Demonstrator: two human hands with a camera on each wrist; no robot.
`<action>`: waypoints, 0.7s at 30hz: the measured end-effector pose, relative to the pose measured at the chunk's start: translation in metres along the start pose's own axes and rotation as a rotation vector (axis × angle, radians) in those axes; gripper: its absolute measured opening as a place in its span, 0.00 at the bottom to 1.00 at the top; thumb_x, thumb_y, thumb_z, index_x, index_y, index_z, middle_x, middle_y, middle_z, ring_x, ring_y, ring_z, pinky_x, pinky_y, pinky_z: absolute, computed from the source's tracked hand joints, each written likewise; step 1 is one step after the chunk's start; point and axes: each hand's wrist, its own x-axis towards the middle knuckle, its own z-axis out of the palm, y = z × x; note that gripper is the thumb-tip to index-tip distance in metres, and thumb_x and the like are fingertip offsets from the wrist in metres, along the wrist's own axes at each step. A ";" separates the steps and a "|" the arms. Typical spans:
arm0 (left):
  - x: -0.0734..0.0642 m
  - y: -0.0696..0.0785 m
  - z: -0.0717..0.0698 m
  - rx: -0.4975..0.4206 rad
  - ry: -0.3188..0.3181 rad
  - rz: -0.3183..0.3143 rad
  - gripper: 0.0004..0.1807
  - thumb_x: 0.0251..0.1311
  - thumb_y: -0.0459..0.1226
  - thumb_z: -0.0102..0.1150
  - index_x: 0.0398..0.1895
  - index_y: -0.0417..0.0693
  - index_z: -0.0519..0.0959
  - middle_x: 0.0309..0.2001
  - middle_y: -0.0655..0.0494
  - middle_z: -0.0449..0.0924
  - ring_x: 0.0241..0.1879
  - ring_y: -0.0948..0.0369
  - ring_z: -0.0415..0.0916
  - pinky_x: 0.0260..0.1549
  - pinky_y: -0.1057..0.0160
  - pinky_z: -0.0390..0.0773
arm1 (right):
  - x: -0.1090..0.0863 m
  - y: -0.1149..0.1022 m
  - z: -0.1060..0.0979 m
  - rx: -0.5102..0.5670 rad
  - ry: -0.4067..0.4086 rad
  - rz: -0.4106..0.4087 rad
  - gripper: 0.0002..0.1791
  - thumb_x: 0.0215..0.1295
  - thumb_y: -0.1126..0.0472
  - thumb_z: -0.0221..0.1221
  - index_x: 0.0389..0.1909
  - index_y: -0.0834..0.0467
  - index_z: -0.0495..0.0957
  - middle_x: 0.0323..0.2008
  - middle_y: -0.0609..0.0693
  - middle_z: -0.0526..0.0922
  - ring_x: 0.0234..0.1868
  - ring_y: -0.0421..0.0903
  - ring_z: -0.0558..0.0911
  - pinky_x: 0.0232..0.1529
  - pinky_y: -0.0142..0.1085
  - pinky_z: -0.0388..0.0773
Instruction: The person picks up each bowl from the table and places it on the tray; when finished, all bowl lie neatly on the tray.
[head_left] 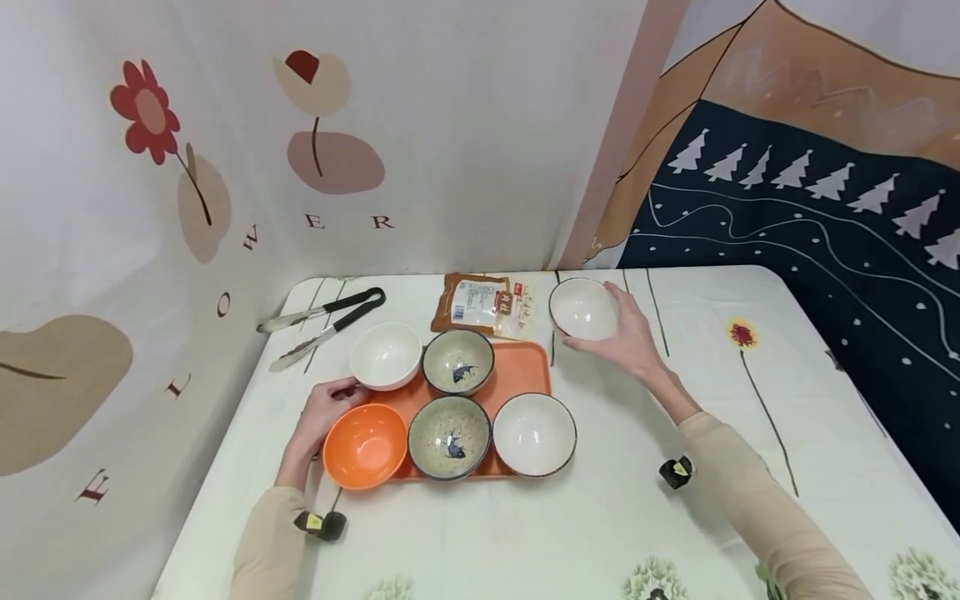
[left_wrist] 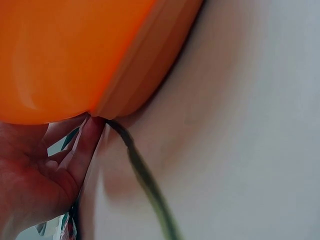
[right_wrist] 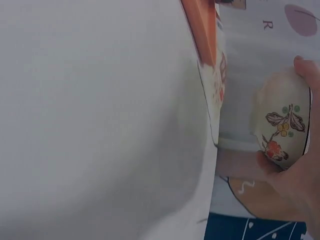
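My right hand [head_left: 626, 333] holds a white bowl [head_left: 583, 310] with a dark rim, raised off the table to the right of the snack bag. Its painted flower and leaf outside shows in the right wrist view, where my thumb and fingers span the bowl [right_wrist: 282, 122]. My left hand [head_left: 326, 412] grips the left edge of an orange tray [head_left: 525, 367], between a plain white bowl [head_left: 386, 357] and an orange bowl [head_left: 365, 447]; its fingertips are partly hidden. Two speckled bowls with blue fish [head_left: 459, 362] and a dark-rimmed white bowl [head_left: 534, 435] also stand on the tray.
Metal tongs [head_left: 330, 321] with black handles lie at the table's back left. A brown and clear snack bag [head_left: 480, 304] lies behind the tray. Printed cloth hangs along the back and left, and a flowered white tablecloth [head_left: 675, 533] covers the table.
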 end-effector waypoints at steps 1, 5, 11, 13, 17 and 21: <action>-0.001 0.000 0.000 0.000 -0.001 -0.005 0.24 0.70 0.44 0.58 0.65 0.43 0.78 0.49 0.44 0.83 0.39 0.59 0.76 0.38 0.69 0.76 | 0.000 -0.001 0.003 0.010 -0.013 -0.011 0.66 0.42 0.42 0.78 0.79 0.58 0.52 0.73 0.63 0.62 0.71 0.63 0.66 0.67 0.63 0.66; -0.001 -0.001 0.000 0.001 -0.001 0.011 0.24 0.70 0.44 0.57 0.64 0.43 0.79 0.47 0.44 0.83 0.39 0.58 0.75 0.37 0.68 0.76 | -0.002 -0.007 0.014 0.031 -0.048 -0.053 0.66 0.41 0.43 0.79 0.78 0.58 0.54 0.72 0.63 0.63 0.70 0.64 0.68 0.65 0.64 0.68; -0.001 -0.002 -0.001 -0.004 0.003 0.021 0.23 0.70 0.44 0.58 0.64 0.43 0.79 0.47 0.44 0.84 0.39 0.59 0.76 0.37 0.69 0.77 | -0.008 -0.014 0.025 0.042 -0.118 -0.108 0.66 0.39 0.44 0.80 0.78 0.58 0.55 0.73 0.62 0.64 0.71 0.62 0.68 0.66 0.63 0.68; -0.001 -0.001 -0.001 -0.006 0.001 0.013 0.23 0.70 0.44 0.57 0.64 0.43 0.79 0.48 0.44 0.84 0.39 0.59 0.76 0.38 0.69 0.77 | -0.009 -0.017 0.029 0.041 -0.146 -0.114 0.66 0.39 0.43 0.80 0.78 0.57 0.54 0.73 0.61 0.63 0.71 0.61 0.68 0.66 0.62 0.68; -0.001 0.000 -0.001 -0.010 -0.003 0.003 0.23 0.70 0.43 0.57 0.65 0.44 0.79 0.48 0.44 0.83 0.41 0.59 0.76 0.38 0.70 0.77 | -0.012 -0.022 0.038 0.043 -0.191 -0.107 0.66 0.39 0.42 0.79 0.78 0.56 0.54 0.73 0.60 0.64 0.69 0.61 0.69 0.65 0.62 0.69; -0.001 0.000 -0.001 -0.009 -0.008 0.008 0.23 0.71 0.44 0.56 0.64 0.43 0.79 0.47 0.44 0.83 0.40 0.57 0.76 0.38 0.69 0.76 | -0.015 -0.025 0.046 0.035 -0.238 -0.096 0.66 0.38 0.40 0.79 0.78 0.56 0.55 0.72 0.60 0.65 0.68 0.62 0.70 0.64 0.62 0.71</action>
